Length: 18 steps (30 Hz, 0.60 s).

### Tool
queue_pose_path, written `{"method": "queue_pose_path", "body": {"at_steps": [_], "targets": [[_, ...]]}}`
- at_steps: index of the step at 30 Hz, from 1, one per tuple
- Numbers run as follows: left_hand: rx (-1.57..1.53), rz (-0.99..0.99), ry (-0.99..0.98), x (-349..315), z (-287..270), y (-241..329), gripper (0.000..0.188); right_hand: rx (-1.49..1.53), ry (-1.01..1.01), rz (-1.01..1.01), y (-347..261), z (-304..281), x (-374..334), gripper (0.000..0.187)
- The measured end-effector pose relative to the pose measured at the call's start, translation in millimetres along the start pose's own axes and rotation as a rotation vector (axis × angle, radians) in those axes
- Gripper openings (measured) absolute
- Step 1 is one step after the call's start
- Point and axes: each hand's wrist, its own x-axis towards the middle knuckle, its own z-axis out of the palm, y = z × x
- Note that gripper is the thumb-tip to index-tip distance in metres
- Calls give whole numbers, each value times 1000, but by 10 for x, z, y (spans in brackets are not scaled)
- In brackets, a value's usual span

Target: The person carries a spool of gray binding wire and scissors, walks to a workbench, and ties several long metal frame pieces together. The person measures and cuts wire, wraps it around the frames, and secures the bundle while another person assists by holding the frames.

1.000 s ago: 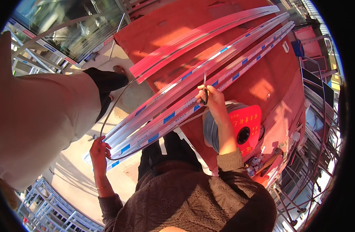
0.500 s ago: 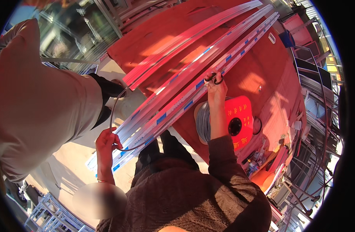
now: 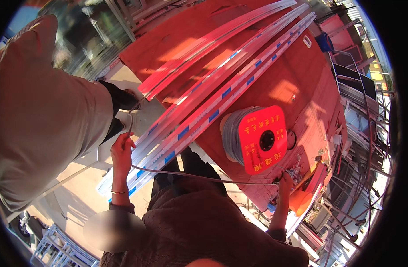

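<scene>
Dark grey strip [image 3: 204, 177] is what you've got on the go, and the big change is your right hand [image 3: 285, 184]. Half a second ago it was up over the blue-and-white profiles [image 3: 226, 92] with scissors in its fingers; now it's down by the clutter of small tools [image 3: 297, 171], at the near right corner of the red surface [image 3: 317, 89]. Its fingers are bent in right where the strip ends up, but honestly I can't tell if they're clamped on it or if the scissors are still in there — too small and dark.

Your left hand [image 3: 121, 155] has hardly moved. It hangs out past the left side of the surface, thumb and fingertips pinching the strip. From there one stretch goes up to the end of the red-filmed profile [image 3: 204, 46], which pokes just over the surface's left edge; the other now spans across in front of you to your right hand.

For the work, I'd read that as the strip being drawn out between your hands, clear of the profiles. The spool [image 3: 253, 140] sits untouched near the surface's near edge — neither hand's on it.
</scene>
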Motion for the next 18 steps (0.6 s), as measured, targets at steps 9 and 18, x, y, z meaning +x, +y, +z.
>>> {"method": "queue_pose_path", "body": {"at_steps": [9, 18], "targets": [[452, 412, 335, 274, -417, -58, 24, 429, -978, 71, -1370, 1020, -837, 44], [733, 267, 107, 169, -477, -555, 17, 367, -1040, -9, -1476, 2585, -406, 36]]}}
